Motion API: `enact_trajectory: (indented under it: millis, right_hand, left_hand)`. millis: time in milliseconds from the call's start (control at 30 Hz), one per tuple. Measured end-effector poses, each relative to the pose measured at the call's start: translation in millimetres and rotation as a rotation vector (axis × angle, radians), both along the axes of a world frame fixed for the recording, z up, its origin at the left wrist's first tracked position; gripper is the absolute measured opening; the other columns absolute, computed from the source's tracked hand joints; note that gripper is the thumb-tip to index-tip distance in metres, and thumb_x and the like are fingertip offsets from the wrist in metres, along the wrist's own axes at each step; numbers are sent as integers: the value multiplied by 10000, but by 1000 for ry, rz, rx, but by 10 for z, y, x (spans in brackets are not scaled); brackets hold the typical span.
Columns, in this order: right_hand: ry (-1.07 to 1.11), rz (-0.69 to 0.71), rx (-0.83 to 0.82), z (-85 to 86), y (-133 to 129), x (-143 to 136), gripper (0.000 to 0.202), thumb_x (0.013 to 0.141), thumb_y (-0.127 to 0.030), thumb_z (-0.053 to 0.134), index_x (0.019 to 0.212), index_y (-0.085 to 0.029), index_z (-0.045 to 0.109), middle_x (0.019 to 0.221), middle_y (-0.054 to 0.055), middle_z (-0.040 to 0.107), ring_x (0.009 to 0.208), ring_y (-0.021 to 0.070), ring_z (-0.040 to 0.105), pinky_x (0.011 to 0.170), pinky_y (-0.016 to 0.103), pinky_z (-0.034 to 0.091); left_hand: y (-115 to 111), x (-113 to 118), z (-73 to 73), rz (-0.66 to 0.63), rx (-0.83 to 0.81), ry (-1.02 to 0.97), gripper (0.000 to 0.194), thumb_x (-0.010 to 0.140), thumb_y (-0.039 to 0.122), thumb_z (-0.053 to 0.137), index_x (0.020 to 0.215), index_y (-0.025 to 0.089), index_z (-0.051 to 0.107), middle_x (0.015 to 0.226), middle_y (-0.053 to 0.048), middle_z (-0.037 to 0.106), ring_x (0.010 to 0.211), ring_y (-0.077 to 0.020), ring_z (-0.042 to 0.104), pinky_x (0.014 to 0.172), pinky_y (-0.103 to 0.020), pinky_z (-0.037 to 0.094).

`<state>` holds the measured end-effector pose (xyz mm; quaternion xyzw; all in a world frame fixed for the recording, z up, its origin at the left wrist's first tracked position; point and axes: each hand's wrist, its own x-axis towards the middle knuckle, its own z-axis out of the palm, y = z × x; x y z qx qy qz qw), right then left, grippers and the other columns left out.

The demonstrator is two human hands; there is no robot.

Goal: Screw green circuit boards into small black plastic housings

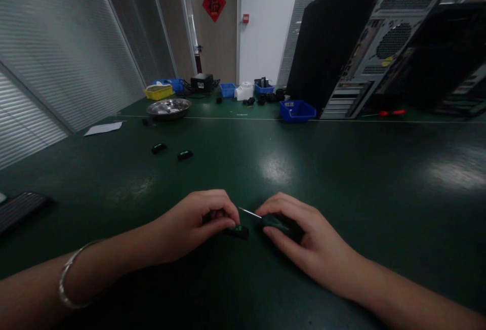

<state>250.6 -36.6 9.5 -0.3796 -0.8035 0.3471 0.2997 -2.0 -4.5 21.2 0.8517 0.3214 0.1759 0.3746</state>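
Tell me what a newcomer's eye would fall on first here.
Probably the bright red diamond-shaped sign on the brown door at the back, then the big black computer tower at upper right. Nearer, front and centre, the right grip holds a screwdriver, its shaft pointing toward the left grip.

Table point(212, 168): dark green, thin pale line across. Small part point(240, 232): black, green patch. Screwdriver point(275, 222): silver shaft, dark handle. Bangle point(64, 282): silver. Front bin point(298, 113): blue. Tray point(158, 93): yellow. Diamond sign point(214, 3): red, dark character. Blinds point(49, 31): grey, striped.
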Motion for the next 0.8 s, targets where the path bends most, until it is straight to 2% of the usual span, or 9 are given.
enact_trajectory:
  millis: [600, 800]
  right_hand:
    - [-2, 0, -6, 3, 15, -3, 165, 908, -113, 560, 1035, -195, 625, 1004, 61, 639, 924, 205, 615, 808, 354, 497]
    - [7, -3, 5, -1, 7, -5, 166, 906, -107, 565, 1033, -195, 626, 999, 56, 642, 923, 201, 616, 804, 347, 498]
  left_hand:
    - [-16, 21, -50, -11, 25, -8, 122, 933, 133, 577, 969, 184, 682, 951, -32, 574, 827, -151, 567, 701, -244, 440]
    - [-26, 15, -67, -42, 61, -68, 162, 953, 114, 549, 1023, 192, 673, 987, -34, 592, 892, -150, 586, 763, -246, 451]
